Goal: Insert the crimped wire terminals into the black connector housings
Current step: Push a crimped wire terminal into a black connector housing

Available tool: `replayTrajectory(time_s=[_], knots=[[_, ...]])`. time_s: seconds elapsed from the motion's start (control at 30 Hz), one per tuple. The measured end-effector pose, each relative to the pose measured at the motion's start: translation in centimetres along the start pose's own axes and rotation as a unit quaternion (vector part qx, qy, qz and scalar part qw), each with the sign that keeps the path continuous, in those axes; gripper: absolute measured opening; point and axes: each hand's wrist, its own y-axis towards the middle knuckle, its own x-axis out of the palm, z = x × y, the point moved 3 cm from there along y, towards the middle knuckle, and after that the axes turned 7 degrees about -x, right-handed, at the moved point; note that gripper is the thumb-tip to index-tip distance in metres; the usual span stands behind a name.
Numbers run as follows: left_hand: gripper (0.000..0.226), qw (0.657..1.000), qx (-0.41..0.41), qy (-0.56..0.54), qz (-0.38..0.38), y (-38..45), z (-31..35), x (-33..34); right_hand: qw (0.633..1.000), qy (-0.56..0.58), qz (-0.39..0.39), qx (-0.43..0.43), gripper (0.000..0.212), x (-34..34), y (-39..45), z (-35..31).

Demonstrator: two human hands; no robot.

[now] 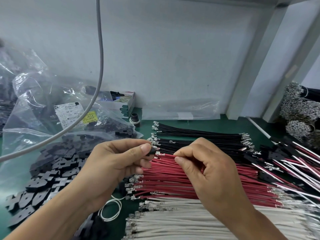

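Note:
My left hand [117, 160] pinches a small black connector housing [152, 151] between thumb and forefinger, held above the wire rows. My right hand [206, 167] pinches a red wire [166, 155] near its crimped metal terminal [160, 153], whose tip sits right beside the housing's opening. Whether the terminal is inside the housing I cannot tell. Below the hands lie rows of black wires [199, 134], red wires [173, 181] and white wires [181, 217], all with metal terminals at their ends. A heap of loose black housings [52, 174] lies at the left.
A clear plastic bag of housings [65, 108] and a grey cable [99, 66] stand at the left. A small open carton [121, 103] sits against the back wall. Finished assemblies with housings [294, 163] lie at the right, terminal bundles [299, 108] behind them. A white loop [110, 210] lies on the green mat.

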Motion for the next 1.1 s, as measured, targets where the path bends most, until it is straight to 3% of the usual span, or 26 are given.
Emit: replayTrajectory(time_s=[0.23,0.4,0.53,0.63,0.83,0.93,1.03,1.1], knots=[[0.048,1.0,-0.02,-0.015,-0.014,0.1,-0.2,0.0,0.999,-0.012,0.028,-0.025,0.009,-0.3,0.1,-0.4],[0.037,0.999,-0.03,-0.017,-0.014,0.1,-0.2,0.2,0.994,-0.064,0.022,-0.088,0.01,-0.5,0.2,-0.5],[0.048,1.0,-0.027,-0.002,-0.012,-0.1,-0.2,0.3,0.985,-0.113,0.025,-0.127,0.011,-0.7,0.3,-0.5],[0.038,0.999,-0.031,0.008,-0.006,-0.2,-0.4,0.5,0.973,-0.157,0.037,-0.167,0.009,-0.5,0.2,-0.7],[0.047,1.0,-0.019,0.009,-0.001,-0.6,-0.4,1.2,0.978,-0.145,0.023,-0.147,0.011,0.4,-0.1,-1.1],[0.033,0.994,0.04,0.098,0.027,-1.1,0.1,1.7,0.986,-0.124,0.005,-0.108,0.012,0.2,0.0,-0.7],[0.036,0.966,0.129,0.219,0.04,-1.7,0.9,1.8,0.99,-0.112,-0.012,-0.086,0.019,-0.2,0.2,-0.6],[0.026,0.954,0.147,0.261,0.033,-1.9,1.1,1.8,0.989,-0.119,-0.02,-0.088,0.02,-0.4,0.2,-0.7]])
